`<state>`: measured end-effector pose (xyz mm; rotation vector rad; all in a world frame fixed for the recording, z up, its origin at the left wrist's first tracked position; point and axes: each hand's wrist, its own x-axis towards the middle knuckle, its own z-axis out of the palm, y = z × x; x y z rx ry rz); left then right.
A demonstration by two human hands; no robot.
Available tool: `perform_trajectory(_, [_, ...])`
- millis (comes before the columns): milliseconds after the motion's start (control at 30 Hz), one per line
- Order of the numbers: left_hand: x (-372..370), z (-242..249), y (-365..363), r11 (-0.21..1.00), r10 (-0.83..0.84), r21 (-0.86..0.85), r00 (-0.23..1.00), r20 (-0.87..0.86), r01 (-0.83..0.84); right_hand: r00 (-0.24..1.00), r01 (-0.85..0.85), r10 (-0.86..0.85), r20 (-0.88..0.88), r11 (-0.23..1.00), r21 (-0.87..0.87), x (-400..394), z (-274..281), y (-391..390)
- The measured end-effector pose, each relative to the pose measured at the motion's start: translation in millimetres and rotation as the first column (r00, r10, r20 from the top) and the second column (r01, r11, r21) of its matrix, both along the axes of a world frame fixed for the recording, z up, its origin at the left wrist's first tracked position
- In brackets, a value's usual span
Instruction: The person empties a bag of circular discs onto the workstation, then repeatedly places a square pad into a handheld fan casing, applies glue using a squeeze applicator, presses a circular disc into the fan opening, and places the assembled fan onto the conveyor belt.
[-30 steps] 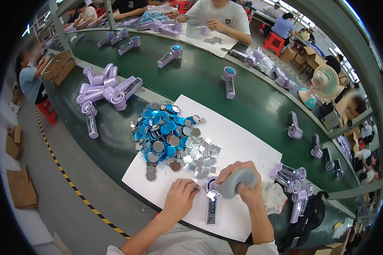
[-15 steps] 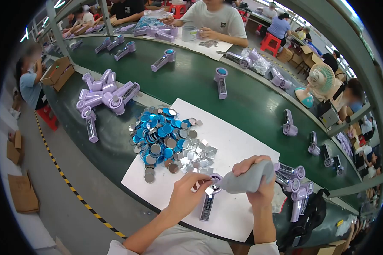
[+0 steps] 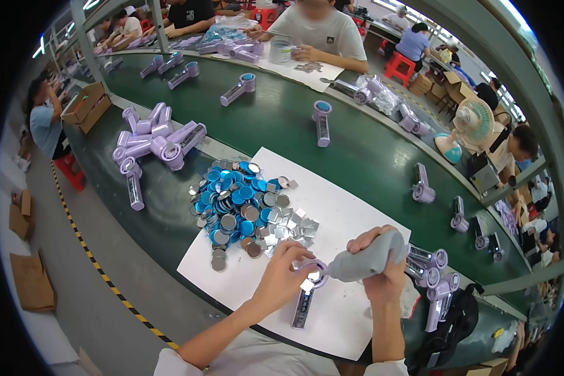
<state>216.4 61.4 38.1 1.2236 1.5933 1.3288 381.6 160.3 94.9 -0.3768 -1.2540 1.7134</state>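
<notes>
A lilac handheld-fan housing point(image 3: 303, 307) lies on the white sheet in front of me, its ring-shaped head away from me and a dark strip along its handle. My left hand point(image 3: 285, 276) grips the left side of the ring with bent fingers. A small bright silver square point(image 3: 307, 286) shows at the base of the ring. In my right hand point(image 3: 382, 269) is a grey squeeze bottle point(image 3: 363, 258), tilted sideways. Its nozzle points left and reaches the ring's right edge; whether it touches cannot be made out.
Blue and silver discs point(image 3: 238, 197) and silver squares point(image 3: 291, 227) are heaped on the white sheet point(image 3: 351, 207). Lilac housings are piled left point(image 3: 163, 141) and right point(image 3: 442, 285). More lie along the green belt point(image 3: 269, 119). A person point(image 3: 323, 31) sits opposite.
My left fingers have shifted from over the ring to its left side. The bottle's nozzle has come closer to the ring. Housings on the belt have moved slightly left.
</notes>
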Motion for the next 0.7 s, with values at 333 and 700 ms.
perform_trajectory(333, [-15,-14,-39,0.864,-0.058,0.286,0.645,-0.762,0.415,0.99,-0.021,0.026,0.138,0.999,-0.041,-9,-17,-5])
perform_trajectory(700, [1,-21,-26,0.873,0.105,0.451,0.831,-0.546,0.186,0.987,-0.013,-0.019,0.16,0.981,0.194,-6,1,-11])
